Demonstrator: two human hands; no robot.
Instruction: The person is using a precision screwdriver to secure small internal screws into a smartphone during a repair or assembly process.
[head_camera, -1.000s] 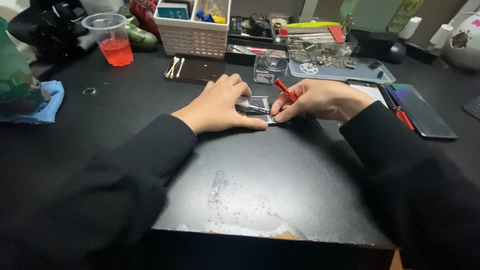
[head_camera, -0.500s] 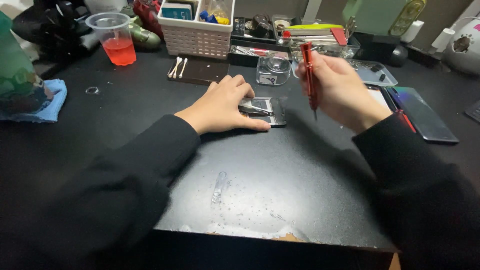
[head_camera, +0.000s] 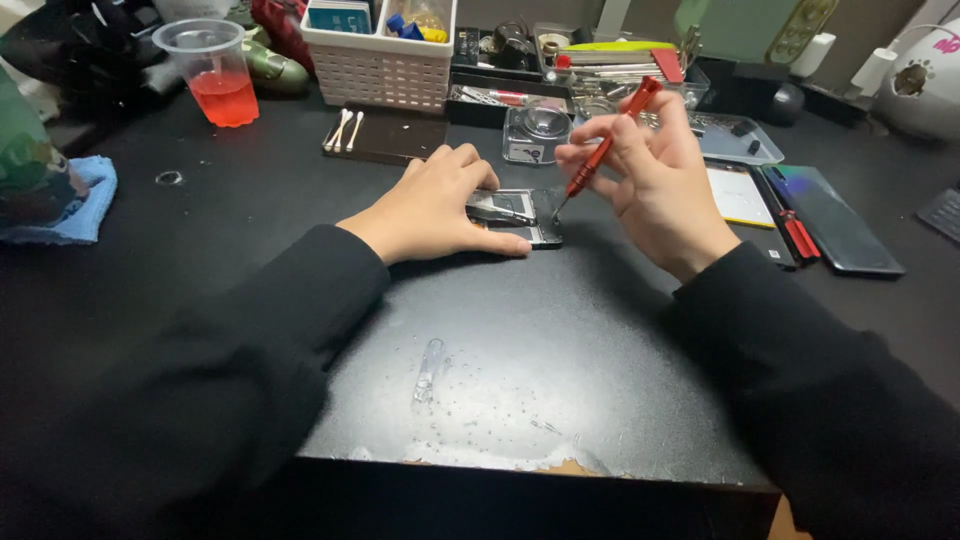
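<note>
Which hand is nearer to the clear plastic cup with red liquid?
The left hand is nearer; the clear plastic cup with red liquid stands beyond it, to its left. The right hand, holding the red screwdriver, is farther right.

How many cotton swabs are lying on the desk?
2 cotton swabs, side by side on the dark tray in front of the white basket; more may be hidden in the clutter.

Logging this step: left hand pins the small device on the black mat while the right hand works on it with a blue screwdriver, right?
Not quite: the head view shows the screwdriver is red, not blue. The left hand does pin the device on the mat while the right hand works on it.
</note>
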